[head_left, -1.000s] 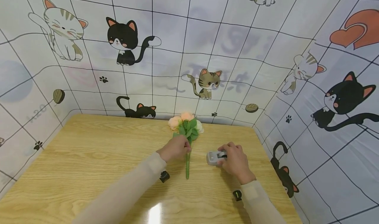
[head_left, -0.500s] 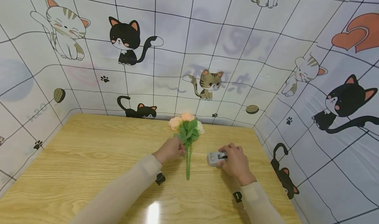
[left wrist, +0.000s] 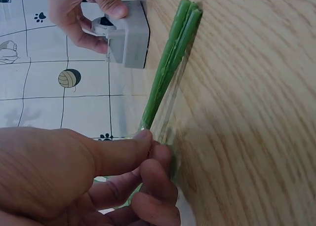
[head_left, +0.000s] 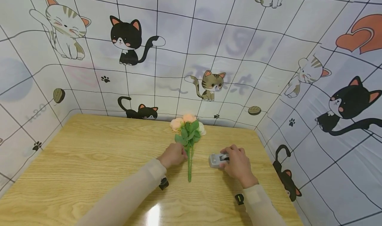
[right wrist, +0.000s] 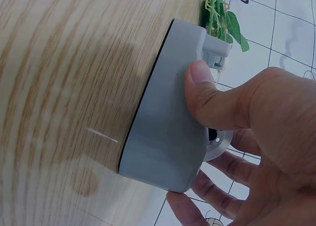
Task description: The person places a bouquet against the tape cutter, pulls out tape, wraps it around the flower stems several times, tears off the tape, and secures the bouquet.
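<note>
A bunch of artificial flowers (head_left: 188, 128), peach and white with green leaves, lies on the table with its stems toward the person. Beside the stems (head_left: 189, 168), my left hand (head_left: 173, 155) has its thumb and fingertips pinched at them, about midway along. In the left wrist view the cut stem ends (left wrist: 185, 18) stick out past the thumb, and a faint clear strip shows alongside; whether it is tape I cannot tell. To the right, my right hand (head_left: 237, 163) grips a grey tape dispenser (right wrist: 165, 112), thumb on its side, base on the table. A clear roll partly shows behind the thumb.
The wooden table (head_left: 89, 146) meets a cat-print fabric wall (head_left: 173, 37) at the back and sides. Small black wrist-worn pieces (head_left: 239, 198) hang under the sleeves, near the tabletop.
My left hand has moved back from the leaves down to the middle of the stems, after drawing slightly left of them. The right hand stays on the tape dispenser, practically still.
</note>
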The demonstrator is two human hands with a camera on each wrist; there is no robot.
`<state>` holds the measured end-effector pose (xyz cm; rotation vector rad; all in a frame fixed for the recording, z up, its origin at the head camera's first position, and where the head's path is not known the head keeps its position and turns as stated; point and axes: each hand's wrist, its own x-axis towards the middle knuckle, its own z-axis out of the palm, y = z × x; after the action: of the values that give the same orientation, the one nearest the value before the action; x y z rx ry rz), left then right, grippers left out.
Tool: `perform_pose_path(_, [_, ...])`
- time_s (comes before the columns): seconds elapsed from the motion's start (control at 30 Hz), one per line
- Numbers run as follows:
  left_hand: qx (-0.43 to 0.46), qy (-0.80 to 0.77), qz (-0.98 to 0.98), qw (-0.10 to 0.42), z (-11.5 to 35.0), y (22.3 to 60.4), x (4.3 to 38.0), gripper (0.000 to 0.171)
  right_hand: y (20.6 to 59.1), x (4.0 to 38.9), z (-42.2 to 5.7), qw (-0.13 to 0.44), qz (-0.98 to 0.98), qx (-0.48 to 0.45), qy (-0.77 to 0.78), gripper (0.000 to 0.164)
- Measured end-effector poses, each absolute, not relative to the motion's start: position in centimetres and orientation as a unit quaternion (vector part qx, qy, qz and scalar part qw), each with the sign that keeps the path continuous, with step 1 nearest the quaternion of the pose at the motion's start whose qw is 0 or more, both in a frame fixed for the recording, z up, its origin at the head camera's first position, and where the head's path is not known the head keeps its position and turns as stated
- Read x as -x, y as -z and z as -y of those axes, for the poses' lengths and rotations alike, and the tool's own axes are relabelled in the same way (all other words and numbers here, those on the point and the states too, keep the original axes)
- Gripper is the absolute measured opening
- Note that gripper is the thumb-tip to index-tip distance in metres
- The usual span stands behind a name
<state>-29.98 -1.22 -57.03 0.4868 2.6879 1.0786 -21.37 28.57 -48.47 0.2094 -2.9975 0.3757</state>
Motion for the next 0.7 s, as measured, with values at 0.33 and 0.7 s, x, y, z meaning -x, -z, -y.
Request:
perform_pose_path(0.33, [-0.153, -0.365, -0.914, 0.092, 1.0, 57.3, 29.8, 0.029, 48.4, 21.2, -28.4, 0.062, 0.987, -0.069, -0.128, 0.045])
perform_pose_path(0.7, [-0.15, -0.398, -0.904, 0.037, 1.4, 53.0, 26.3, 0.058, 48.5, 21.2, -28.5, 0.051, 0.989, -0.062, -0.122, 0.046])
